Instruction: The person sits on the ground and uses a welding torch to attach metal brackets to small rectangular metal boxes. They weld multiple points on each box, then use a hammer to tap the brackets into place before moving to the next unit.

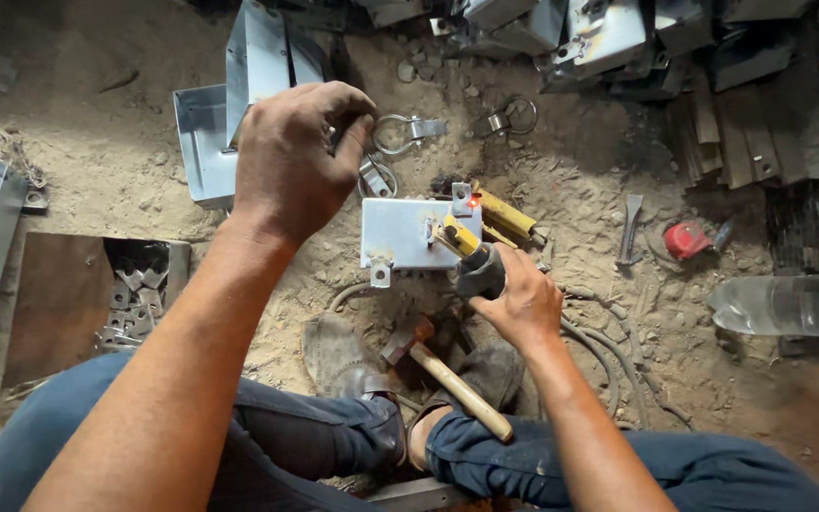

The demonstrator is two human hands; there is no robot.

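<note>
The right hand (521, 301) grips a yellow-tipped electrode holder with a dark grey handle (474, 256), fingers wrapped closed around the handle. The tool's long axis runs diagonally, from the hand at lower right up to the upper left, and its yellow nose points at a flat, rectangular sheet-metal plate with small tabs (400, 232) lying on the sandy ground (125, 180). The tip meets the plate near its right edge, just below a small red glow (473, 201) at the plate's upper right corner. A second yellow cylindrical piece (506, 215) lies just beyond the plate's right edge, slanting down to the right.

The left hand (288, 161) hovers above the ground to the upper left of the plate, its fingers curled in towards the thumb; whether they pinch anything cannot be told. Just beside its fingertips lie a bent wire ring with a metal tab (405, 130) and a folded grey sheet-metal bracket (253, 66).

Between the person's blue-trousered knees (315, 436) a wooden-handled hammer (443, 374) lies with its head towards the upper left and its handle pointing lower right. A rusty tray of small metal clips (139, 289) sits at left, a red round object (684, 239) and a clear plastic bottle (789, 303) at right.
</note>
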